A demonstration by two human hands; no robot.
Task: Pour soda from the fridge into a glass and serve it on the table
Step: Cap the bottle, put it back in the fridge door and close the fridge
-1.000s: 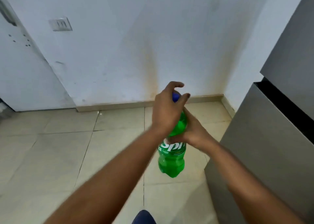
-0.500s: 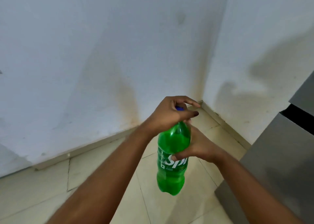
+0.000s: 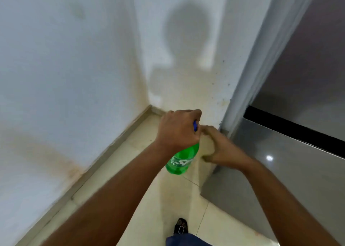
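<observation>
Your left hand (image 3: 178, 129) is curled shut over the top of the bottle (image 3: 182, 159), fingers wrapped round the blue cap (image 3: 195, 125), of which only a sliver shows by your thumb. Your right hand (image 3: 221, 146) sits just beside the bottle's shoulder, fingers bent, but it is blurred, and you cannot tell from here whether it grips the bottle or has let go. Judge it as loose and fix that first.

The bottle hangs tilted in the air over the floor (image 3: 153, 199), neck up and toward you, base swung away to the left. It looks well filled with green soda. The step in hand appears to be loosening the cap. To do it well, bring the bottle upright before you turn further: a tilted neck puts liquid near the opening. Clamp the right hand firmly round the shoulder, below the neck, so the body cannot spin with the cap. Turn the cap slowly with the left and pause at the first hiss, since a carried bottle may foam.

The fridge (image 3: 280, 161) stands close on your right, its doors shut. No glass and no table are in view, so better finish opening where you can set the bottle down. A foot (image 3: 180, 226) shows below.
</observation>
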